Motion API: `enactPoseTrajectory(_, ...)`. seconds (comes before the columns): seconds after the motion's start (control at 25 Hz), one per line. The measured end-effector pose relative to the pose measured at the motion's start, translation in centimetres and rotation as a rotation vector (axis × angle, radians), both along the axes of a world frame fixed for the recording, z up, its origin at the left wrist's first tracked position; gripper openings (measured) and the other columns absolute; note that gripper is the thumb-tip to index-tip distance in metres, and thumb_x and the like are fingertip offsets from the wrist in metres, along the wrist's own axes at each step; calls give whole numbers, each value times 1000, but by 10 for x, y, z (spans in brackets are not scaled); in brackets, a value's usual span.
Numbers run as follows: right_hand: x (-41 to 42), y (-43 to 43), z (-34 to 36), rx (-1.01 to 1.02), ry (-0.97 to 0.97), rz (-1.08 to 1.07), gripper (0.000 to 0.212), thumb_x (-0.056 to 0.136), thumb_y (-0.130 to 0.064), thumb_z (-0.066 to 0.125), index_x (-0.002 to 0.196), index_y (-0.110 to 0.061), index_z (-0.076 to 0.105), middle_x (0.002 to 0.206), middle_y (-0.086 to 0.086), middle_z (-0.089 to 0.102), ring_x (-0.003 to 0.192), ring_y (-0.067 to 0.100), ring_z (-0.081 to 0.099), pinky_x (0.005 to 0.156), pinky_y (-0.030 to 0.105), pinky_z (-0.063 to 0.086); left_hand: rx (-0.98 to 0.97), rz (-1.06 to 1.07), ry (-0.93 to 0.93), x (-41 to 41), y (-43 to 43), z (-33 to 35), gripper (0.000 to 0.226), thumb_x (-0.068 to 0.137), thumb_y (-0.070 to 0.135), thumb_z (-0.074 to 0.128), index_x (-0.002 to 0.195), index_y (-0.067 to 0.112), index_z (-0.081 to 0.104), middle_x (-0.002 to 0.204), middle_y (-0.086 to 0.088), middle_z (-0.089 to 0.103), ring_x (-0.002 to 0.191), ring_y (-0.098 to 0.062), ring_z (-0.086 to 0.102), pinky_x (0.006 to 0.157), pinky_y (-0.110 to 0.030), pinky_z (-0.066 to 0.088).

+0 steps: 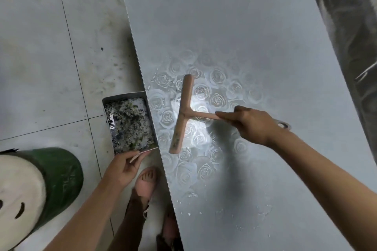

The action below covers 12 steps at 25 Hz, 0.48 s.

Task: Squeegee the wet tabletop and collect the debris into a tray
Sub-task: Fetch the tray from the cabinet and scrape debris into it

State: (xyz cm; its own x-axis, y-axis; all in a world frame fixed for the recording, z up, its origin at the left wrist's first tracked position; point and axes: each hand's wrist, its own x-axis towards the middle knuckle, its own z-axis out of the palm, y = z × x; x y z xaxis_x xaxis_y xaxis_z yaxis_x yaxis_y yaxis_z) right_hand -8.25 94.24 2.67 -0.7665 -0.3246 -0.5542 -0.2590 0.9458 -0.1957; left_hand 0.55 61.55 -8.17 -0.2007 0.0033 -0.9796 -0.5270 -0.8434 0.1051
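Observation:
A pink T-shaped squeegee (182, 114) lies blade-down on the wet rose-patterned tabletop (234, 36), a little in from its left edge. My right hand (250, 126) grips the squeegee's handle from the right. A metal tray (124, 96) holding wet greyish-green debris (129, 126) is held just off the table's left edge, its rim touching that edge. My left hand (127, 164) holds the tray's near corner from below. White specks of debris (240, 220) are scattered on the near part of the tabletop.
A green stool with a white cushioned top (34, 187) stands at the lower left on the tiled floor (40, 67). My sandalled foot (145, 181) is beside the table's near-left edge. A dark surface (350, 26) runs along the table's right side.

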Motion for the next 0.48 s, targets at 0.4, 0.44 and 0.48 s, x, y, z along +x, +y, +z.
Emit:
enactPoseTrajectory(0.4, -15, -29, 24, 74, -108, -15, 53, 98, -28, 38, 139, -57, 26, 89, -7, 40, 94, 21, 57, 61, 31, 34, 10, 39, -67, -9, -3, -9, 21, 89, -16, 39, 88, -4, 56, 96, -21, 60, 94, -34, 58, 76, -35, 59)
enactPoseTrajectory(0.44, -23, -58, 15, 32, -91, 46, 55, 96, -25, 38, 141, -55, 26, 89, -6, 38, 92, 22, 56, 59, 30, 28, 10, 36, -74, -9, -4, -10, 20, 89, -15, 40, 86, -4, 56, 95, -20, 60, 94, -33, 58, 67, -30, 60)
enactPoseTrajectory(0.48, -30, -83, 9, 20, -65, 96, 58, 94, -22, 39, 142, -53, 26, 90, -5, 38, 89, 22, 54, 59, 29, 25, 2, 18, -82, -9, -5, -12, 20, 90, -14, 40, 84, -4, 55, 92, -18, 60, 96, -32, 58, 58, -25, 59)
